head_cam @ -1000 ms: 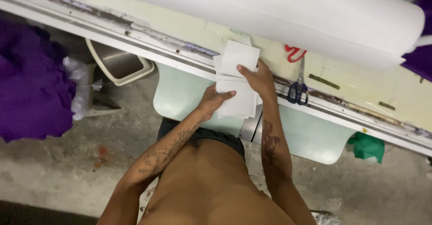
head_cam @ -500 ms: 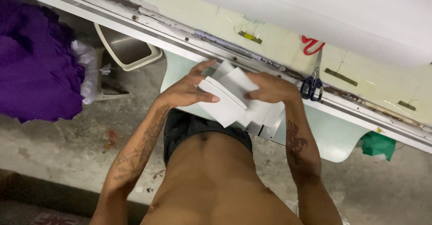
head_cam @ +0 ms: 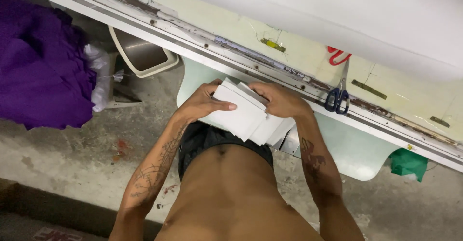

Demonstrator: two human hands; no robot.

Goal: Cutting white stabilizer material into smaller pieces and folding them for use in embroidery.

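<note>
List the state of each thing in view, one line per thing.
White fabric pieces: stacked, fanned, held in both hands.
Left hand: gripping the stack, thumb on top.
Right hand: gripping the stack's far edge.
Scissors: closed, lying on the table.
Bin: open.
Purple cloth: piled.

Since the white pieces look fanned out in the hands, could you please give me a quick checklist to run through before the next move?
1. Left hand grips the stack of white pieces, thumb on top: ok.
2. Right hand holds the stack's far side: ok.
3. Pieces squared up: not ok, the lower ones fan out to the right.
4. Scissors lie on the table, apart from both hands: ok.
5. Number of pieces: cannot tell.
</note>
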